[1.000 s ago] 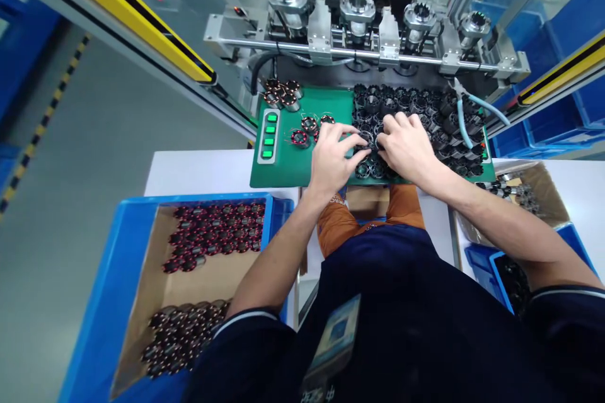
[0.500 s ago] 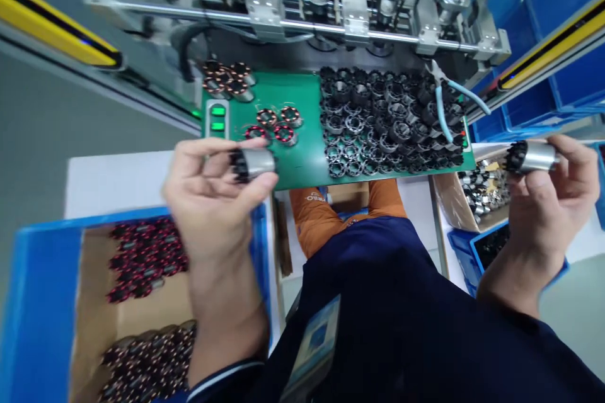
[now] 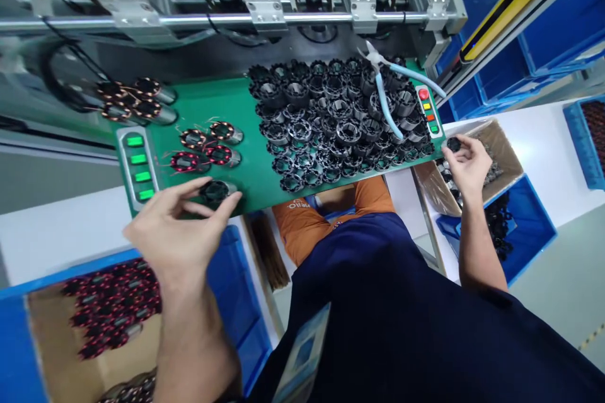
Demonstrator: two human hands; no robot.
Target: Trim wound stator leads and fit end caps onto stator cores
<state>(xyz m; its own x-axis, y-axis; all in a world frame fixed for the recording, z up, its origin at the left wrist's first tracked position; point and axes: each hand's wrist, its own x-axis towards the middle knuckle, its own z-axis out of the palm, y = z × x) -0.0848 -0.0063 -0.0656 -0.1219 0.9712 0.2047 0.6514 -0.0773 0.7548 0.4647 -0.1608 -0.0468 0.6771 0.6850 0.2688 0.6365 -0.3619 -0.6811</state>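
Head view — from above torso (image 3: 368, 302), facing forward, down — green worktop (image 3: 255, 170) close.

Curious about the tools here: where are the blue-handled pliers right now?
In the head view, the pliers lie right of centre on top of the black parts, beside the button panel near the right hand.

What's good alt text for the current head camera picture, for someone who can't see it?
A person's left hand holds a black-ended metal ring at a green mat, the right hand a small dark part by its right end. Black rings crowd the mat's right half, with blue-handled pliers lying on them; wire coils sit at its left.
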